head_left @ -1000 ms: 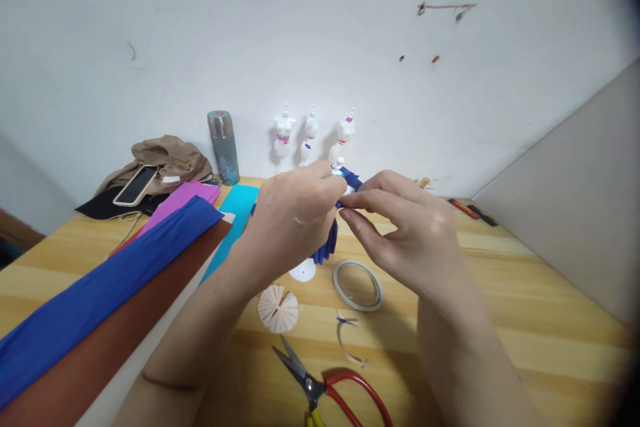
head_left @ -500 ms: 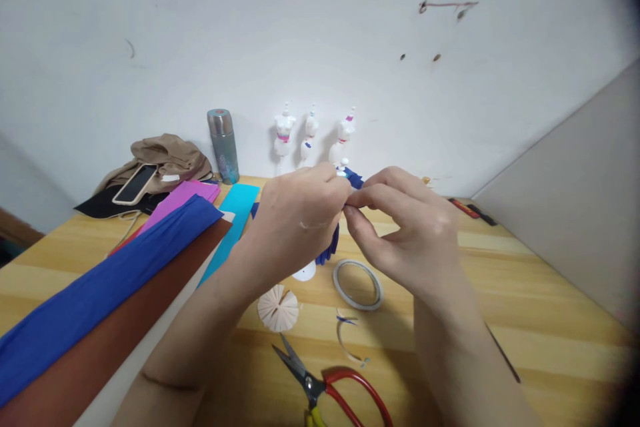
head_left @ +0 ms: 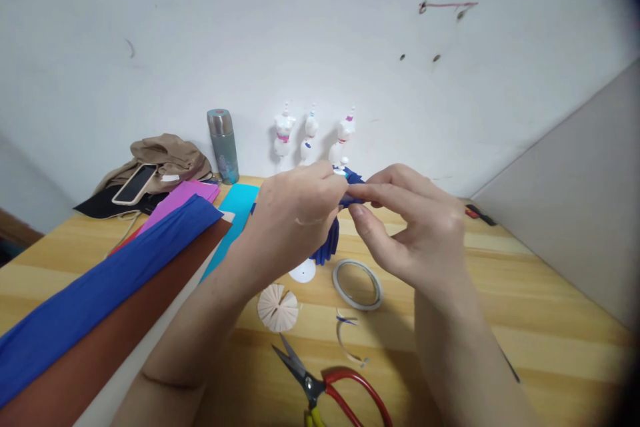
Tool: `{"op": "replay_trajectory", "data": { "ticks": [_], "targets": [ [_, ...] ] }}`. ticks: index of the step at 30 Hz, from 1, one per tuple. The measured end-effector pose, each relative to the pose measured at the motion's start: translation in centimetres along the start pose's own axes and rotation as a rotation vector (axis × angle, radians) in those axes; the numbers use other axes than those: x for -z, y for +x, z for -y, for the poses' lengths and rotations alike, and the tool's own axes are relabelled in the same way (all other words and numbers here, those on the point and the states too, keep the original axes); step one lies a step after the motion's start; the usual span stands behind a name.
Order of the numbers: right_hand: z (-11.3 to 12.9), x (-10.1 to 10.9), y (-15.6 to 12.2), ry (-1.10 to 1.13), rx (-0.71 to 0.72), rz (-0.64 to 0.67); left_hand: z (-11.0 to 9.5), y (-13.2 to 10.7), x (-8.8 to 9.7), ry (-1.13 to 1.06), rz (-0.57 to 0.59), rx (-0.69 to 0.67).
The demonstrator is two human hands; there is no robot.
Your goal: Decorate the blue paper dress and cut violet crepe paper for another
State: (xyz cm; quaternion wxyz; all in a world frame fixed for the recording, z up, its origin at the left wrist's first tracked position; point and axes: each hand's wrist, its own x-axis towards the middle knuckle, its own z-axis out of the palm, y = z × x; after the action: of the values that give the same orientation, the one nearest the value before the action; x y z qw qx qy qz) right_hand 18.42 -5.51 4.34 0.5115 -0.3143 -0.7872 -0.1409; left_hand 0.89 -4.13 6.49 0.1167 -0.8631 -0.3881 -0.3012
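My left hand [head_left: 303, 210] is curled closed around pleated blue crepe paper [head_left: 327, 245], which fans out below and behind its fingers. At the far side of that fist a small white piece with a round knob [head_left: 343, 163] shows; most of it is hidden. With thumb and fingertips my right hand [head_left: 415, 227] pinches the blue paper's edge just right of the left fist. Beneath the hands lie a white disc [head_left: 303, 271], a roll of double-sided tape [head_left: 357, 285] and a pale pleated paper round [head_left: 278, 308].
Scissors [head_left: 310, 387] with red and yellow handles lie at the front. Long coloured paper strips [head_left: 110, 287] reach across the left. Behind stand a thermos [head_left: 223, 147] and three small white mannequins [head_left: 284, 133] against the wall. A phone [head_left: 135, 184] rests on brown cloth [head_left: 170, 153].
My right hand has shifted slightly right, its fingertips a little farther from my left fist. More blue paper shows between the hands. My left hand has hardly moved.
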Motion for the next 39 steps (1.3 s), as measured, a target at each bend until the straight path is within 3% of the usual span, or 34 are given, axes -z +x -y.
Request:
{"op": "replay_trajectory", "data": {
  "ticks": [10,25,33,36,39],
  "targets": [
    [-0.4,0.2,0.0,0.039,-0.038,-0.087,-0.4,0.2,0.7,-0.049,0.027,0.052],
    [-0.3,0.6,-0.2,0.011,-0.067,-0.116,0.7,0.0,0.8,-0.200,-0.081,0.007],
    [0.1,0.6,-0.3,0.069,-0.009,-0.084,1.7,-1.3,3.0,-0.208,-0.274,0.087],
    [0.1,0.7,-0.2,0.067,-0.012,-0.089,2.7,-1.4,3.5,-0.234,-0.226,0.123],
    [0.0,1.0,-0.3,0.053,-0.029,-0.111,4.1,-1.4,3.7,-0.249,-0.091,0.056]
  ]
}}
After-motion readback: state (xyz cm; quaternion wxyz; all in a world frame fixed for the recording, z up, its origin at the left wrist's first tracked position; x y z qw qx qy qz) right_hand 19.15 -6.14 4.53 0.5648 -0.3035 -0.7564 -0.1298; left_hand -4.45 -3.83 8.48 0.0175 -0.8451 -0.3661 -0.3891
